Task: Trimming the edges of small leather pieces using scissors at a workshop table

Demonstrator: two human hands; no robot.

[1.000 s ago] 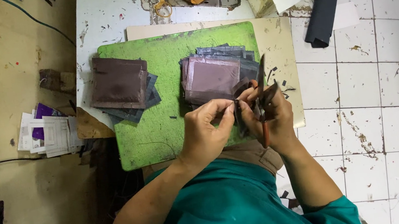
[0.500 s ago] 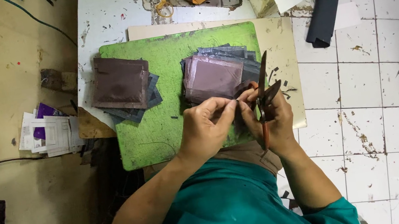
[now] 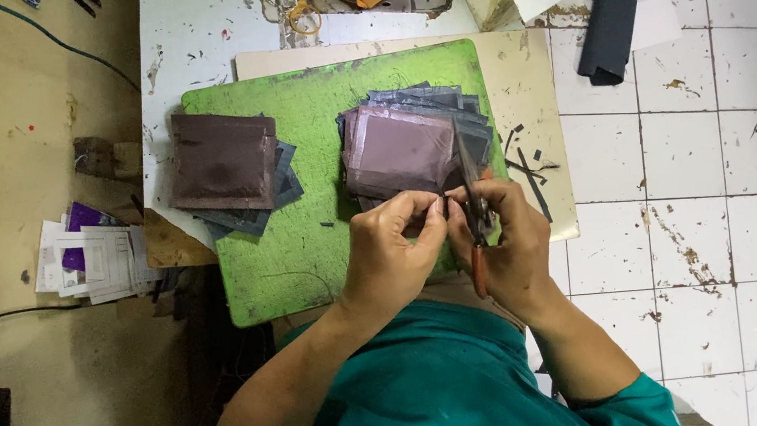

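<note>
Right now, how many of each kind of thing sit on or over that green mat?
Stacks of dark flat pieces: 2, left stack and right stack
Scissors: 1
Hands: 2, left hand, right hand
Total: 5

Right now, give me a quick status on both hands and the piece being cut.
Left hand pinching a small dark piece. Right hand gripping scissors, blades up. Pouch stack directly behind on green mat. Nothing blocking.

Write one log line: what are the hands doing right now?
left hand: pinching small piece | right hand: holding scissors | below: green mat
</note>
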